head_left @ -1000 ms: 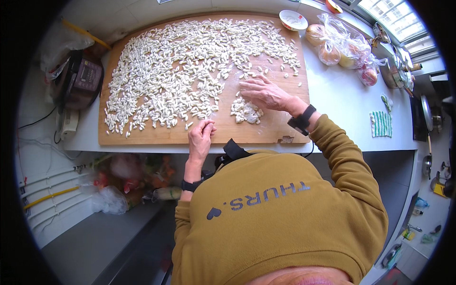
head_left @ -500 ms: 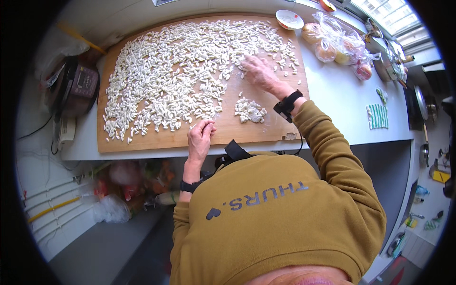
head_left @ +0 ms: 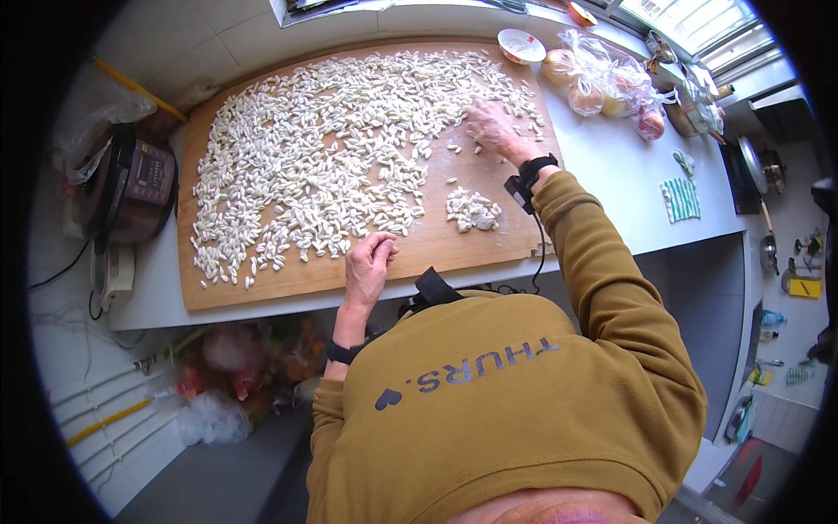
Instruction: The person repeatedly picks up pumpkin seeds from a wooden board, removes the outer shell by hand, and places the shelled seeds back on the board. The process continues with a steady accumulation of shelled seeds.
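A broad layer of small white dough pieces [head_left: 305, 157], shaped like short curled pasta, covers most of a wooden board [head_left: 323, 284]. My right hand [head_left: 494, 131] reaches over the board's far right part, its fingertips down among the pieces at the edge of the layer. Those fingertips are partly hidden. Near the board's front edge, my left hand [head_left: 367, 264] is closed with its fingers curled in, just beside the nearest pieces. Whatever it may hold cannot be seen. Between the hands, toward the right, lies a separate small heap of dough pieces [head_left: 472, 210], clumped together.
A white bowl [head_left: 521, 46] stands beyond the board's far right corner. Right of it lie clear bags of fruit [head_left: 602, 79], and a green-striped cloth [head_left: 680, 200] is farther right. A dark electric cooker [head_left: 140, 179] flanks the board's left side. A cord hangs from my right wristband [head_left: 521, 189].
The view has shifted slightly. My right hand has moved a little farther from the small heap, along the layer's edge. My left hand stays closed at about the same place by the front edge.
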Demonstrator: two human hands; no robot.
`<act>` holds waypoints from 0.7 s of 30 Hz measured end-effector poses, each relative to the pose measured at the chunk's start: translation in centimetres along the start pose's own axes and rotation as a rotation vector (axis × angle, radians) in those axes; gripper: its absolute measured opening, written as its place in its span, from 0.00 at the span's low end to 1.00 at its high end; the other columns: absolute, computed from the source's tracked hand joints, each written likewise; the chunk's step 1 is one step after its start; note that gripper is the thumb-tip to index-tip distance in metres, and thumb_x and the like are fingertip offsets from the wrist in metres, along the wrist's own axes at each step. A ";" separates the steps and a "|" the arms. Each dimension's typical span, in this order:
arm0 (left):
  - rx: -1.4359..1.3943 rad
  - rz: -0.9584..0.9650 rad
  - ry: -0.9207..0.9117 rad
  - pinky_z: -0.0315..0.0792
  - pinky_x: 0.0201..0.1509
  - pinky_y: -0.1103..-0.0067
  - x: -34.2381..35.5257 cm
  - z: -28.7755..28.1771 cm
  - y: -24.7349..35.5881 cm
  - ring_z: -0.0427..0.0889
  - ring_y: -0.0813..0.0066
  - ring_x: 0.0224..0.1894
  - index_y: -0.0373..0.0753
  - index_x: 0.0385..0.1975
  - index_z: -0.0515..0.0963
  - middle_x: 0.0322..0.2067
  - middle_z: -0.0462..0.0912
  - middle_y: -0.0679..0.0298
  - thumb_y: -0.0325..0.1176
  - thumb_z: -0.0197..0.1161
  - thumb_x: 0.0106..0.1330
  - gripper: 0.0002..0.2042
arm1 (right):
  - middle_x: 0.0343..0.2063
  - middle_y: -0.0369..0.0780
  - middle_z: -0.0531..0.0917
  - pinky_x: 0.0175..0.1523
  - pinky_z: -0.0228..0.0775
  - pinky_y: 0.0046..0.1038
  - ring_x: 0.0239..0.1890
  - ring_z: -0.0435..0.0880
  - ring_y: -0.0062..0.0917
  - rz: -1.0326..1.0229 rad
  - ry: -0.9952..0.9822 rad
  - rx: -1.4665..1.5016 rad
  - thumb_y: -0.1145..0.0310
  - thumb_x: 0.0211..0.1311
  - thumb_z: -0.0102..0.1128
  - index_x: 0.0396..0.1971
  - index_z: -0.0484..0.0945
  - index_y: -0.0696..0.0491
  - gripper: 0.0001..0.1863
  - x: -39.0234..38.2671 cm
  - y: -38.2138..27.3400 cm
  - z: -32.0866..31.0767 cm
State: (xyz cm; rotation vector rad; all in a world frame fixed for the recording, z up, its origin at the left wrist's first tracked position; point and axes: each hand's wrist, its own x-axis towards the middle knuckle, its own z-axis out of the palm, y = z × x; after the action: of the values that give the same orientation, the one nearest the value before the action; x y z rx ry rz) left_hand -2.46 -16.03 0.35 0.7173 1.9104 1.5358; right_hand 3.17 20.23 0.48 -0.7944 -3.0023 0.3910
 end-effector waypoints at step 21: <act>0.492 0.365 -0.125 0.73 0.39 0.73 7.5 8.3 0.7 0.80 0.63 0.32 0.34 0.35 0.79 0.29 0.81 0.54 0.23 0.55 0.58 0.08 | 0.40 0.44 0.79 0.49 0.71 0.32 0.44 0.78 0.33 -0.343 0.630 0.132 0.85 0.54 0.46 0.35 0.77 0.58 0.13 -6.8 6.1 0.3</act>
State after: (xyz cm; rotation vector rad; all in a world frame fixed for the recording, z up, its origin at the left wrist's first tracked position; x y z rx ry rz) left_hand -1.55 -4.99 -1.20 1.4066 2.1666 1.1772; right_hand 12.05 22.00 -0.91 -0.2979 -2.4200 0.2587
